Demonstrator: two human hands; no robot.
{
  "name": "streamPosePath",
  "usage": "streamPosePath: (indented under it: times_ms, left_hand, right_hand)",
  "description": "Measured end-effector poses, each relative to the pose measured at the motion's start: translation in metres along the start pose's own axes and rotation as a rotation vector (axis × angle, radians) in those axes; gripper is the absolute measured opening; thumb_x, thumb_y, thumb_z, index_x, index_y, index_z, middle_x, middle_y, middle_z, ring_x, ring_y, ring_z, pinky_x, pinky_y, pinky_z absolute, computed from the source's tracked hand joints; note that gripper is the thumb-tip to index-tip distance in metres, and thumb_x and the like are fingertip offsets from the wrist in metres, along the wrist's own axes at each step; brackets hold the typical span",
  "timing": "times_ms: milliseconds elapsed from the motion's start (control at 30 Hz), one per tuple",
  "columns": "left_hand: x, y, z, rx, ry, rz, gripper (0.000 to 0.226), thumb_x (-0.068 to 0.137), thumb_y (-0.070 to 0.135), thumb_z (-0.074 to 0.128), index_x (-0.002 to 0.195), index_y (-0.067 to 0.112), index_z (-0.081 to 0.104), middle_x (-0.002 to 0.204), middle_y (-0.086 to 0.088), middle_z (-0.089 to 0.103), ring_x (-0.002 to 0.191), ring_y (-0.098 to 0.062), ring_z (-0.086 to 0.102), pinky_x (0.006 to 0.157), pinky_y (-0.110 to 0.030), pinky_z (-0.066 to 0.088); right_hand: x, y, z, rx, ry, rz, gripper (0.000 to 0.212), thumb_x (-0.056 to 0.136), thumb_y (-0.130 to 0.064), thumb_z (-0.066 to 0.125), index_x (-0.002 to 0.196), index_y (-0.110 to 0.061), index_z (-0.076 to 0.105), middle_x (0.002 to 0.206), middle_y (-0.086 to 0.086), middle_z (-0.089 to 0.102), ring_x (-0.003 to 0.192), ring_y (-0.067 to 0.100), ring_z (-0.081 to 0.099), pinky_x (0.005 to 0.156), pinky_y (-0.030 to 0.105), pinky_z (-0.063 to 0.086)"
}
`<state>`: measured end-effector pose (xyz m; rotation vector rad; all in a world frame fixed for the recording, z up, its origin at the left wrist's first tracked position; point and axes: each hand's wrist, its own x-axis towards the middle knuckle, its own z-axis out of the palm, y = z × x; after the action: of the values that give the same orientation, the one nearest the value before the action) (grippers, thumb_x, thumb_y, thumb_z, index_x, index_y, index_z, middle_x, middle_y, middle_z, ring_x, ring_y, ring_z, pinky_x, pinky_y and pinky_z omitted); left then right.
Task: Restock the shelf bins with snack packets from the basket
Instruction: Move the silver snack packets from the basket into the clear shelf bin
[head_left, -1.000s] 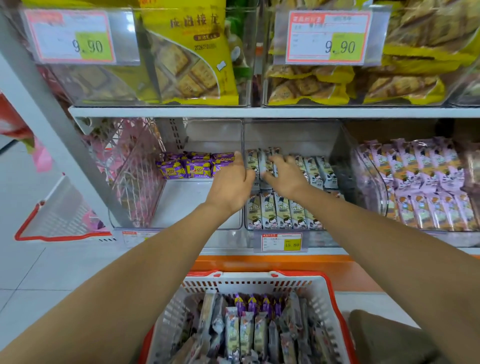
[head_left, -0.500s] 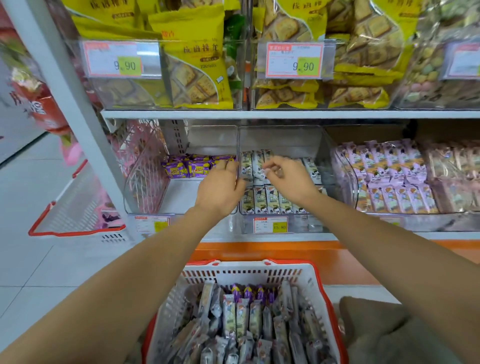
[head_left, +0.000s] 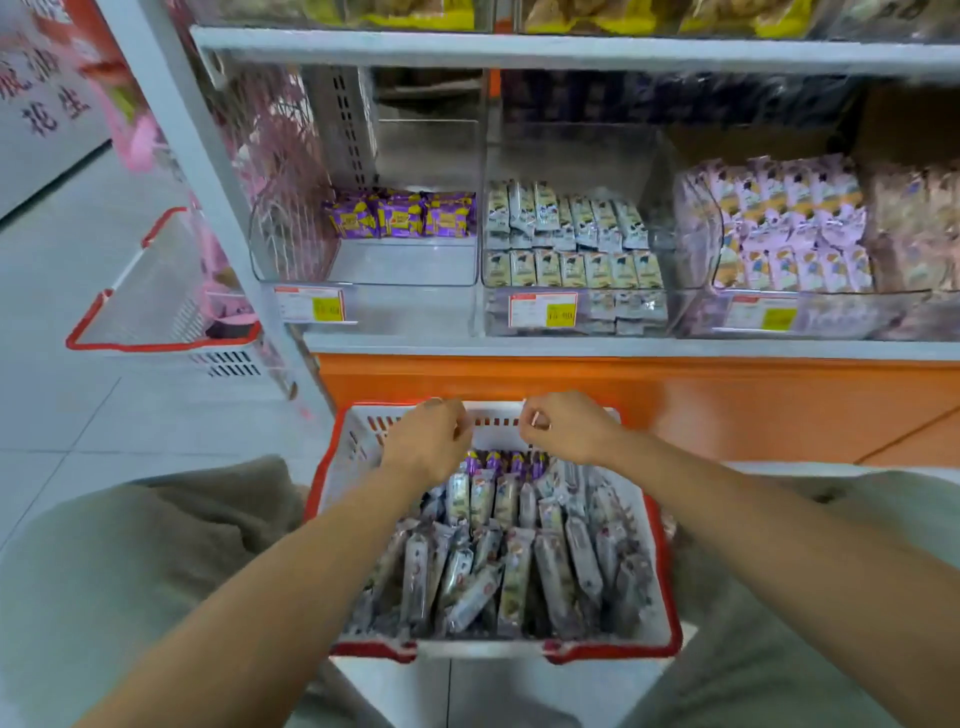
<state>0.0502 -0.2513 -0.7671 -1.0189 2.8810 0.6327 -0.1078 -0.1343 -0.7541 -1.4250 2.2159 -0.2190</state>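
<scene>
Both hands over the far end of the basket (head_left: 662, 571) — left hand (head_left: 427, 441) and right hand (head_left: 566, 427) curled loosely, fingers together, nothing visibly held. Packets (head_left: 498, 551) packed in the basket; more rowed in the middle bin (head_left: 571, 249) above.

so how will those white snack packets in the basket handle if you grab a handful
The snack packets look like glossy film, so probably slippery and apt to slide out of a handful. They look slim and small, likely light. Loosely piled in the basket, neighbours may shift when some are lifted.
</scene>
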Motion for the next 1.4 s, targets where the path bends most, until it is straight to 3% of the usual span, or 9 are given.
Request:
streamPosePath:
  times_ms: [133,367,467,633,733,900,1033,1167,1400]
  left_hand:
    - [-0.007,-0.026,0.051,0.06,-0.235,-0.097,0.027,0.098,0.028,0.046,0.117,0.012,0.057,0.122,-0.013,0.06,0.104,-0.03,0.059,0.085,-0.037,0.05]
    - [-0.002,-0.045,0.093,0.17,-0.322,-0.196,0.049,0.099,0.037,0.047,0.139,0.009,0.041,0.126,-0.018,0.057,0.121,-0.036,0.048,0.093,-0.043,0.046]
    - [0.009,-0.047,0.101,0.149,-0.353,-0.244,0.047,0.098,0.039,0.05,0.135,0.009,0.044,0.119,-0.018,0.06,0.115,-0.035,0.053,0.088,-0.041,0.047]
    - [0.022,-0.047,0.115,0.146,-0.45,-0.36,0.026,0.097,0.038,0.05,0.097,0.013,0.055,0.073,-0.002,0.052,0.075,-0.024,0.056,0.06,-0.03,0.042]
    - [0.029,-0.045,0.121,0.139,-0.496,-0.397,0.024,0.096,0.039,0.051,0.1,0.016,0.055,0.079,-0.002,0.055,0.077,-0.023,0.056,0.071,-0.033,0.043]
    - [0.034,-0.05,0.127,0.083,-0.491,-0.42,0.02,0.092,0.037,0.057,0.095,0.018,0.054,0.084,-0.001,0.06,0.082,-0.023,0.056,0.09,-0.041,0.042]
    - [0.031,-0.055,0.125,0.0,-0.431,-0.407,0.029,0.089,0.037,0.062,0.076,0.018,0.045,0.07,-0.001,0.053,0.07,-0.021,0.056,0.075,-0.035,0.045]
    - [0.032,-0.058,0.113,-0.261,-0.405,-0.387,0.037,0.09,0.036,0.064,0.07,0.011,0.046,0.064,-0.006,0.049,0.059,-0.021,0.048,0.059,-0.031,0.038]
    - [0.029,-0.036,0.07,-0.9,-0.298,-0.486,0.042,0.094,0.031,0.06,0.128,0.014,0.042,0.106,-0.005,0.055,0.097,-0.024,0.052,0.089,-0.039,0.046]
  right_hand:
    - [0.002,0.021,0.052,-0.135,-0.303,0.208,0.042,0.097,-0.037,0.052,0.128,-0.008,0.052,0.124,0.014,0.059,0.11,0.031,0.057,0.092,0.037,0.048]
    - [0.022,0.031,0.093,0.012,-0.268,0.198,0.045,0.1,-0.031,0.049,0.139,-0.01,0.041,0.134,0.01,0.052,0.112,0.028,0.056,0.095,0.04,0.047]
    - [0.041,0.023,0.104,0.084,-0.242,0.165,0.048,0.1,-0.031,0.049,0.142,-0.012,0.037,0.138,0.012,0.048,0.118,0.029,0.052,0.098,0.041,0.046]
    - [0.067,0.015,0.128,0.006,-0.332,0.237,0.062,0.1,-0.043,0.047,0.148,-0.01,0.027,0.157,0.015,0.014,0.144,0.034,0.014,0.113,0.047,0.029]
    - [0.075,0.017,0.141,-0.061,-0.393,0.276,0.057,0.098,-0.048,0.046,0.137,-0.007,0.04,0.157,0.017,0.005,0.143,0.038,0.007,0.109,0.05,0.03]
    - [0.082,0.019,0.154,0.027,-0.231,0.292,0.05,0.094,-0.046,0.057,0.125,-0.008,0.048,0.143,0.018,0.03,0.132,0.037,0.026,0.104,0.047,0.036]
    - [0.078,0.021,0.158,0.217,-0.158,0.254,0.035,0.094,-0.036,0.06,0.111,-0.007,0.05,0.125,0.017,0.049,0.124,0.037,0.04,0.101,0.048,0.039]
    - [0.069,0.02,0.142,0.616,-0.117,0.278,0.035,0.1,-0.025,0.052,0.126,-0.007,0.04,0.129,0.018,0.05,0.118,0.036,0.05,0.099,0.052,0.043]
    - [0.062,0.011,0.086,0.891,0.078,0.268,0.031,0.099,-0.028,0.054,0.125,-0.015,0.045,0.125,0.008,0.055,0.113,0.024,0.056,0.099,0.042,0.048]
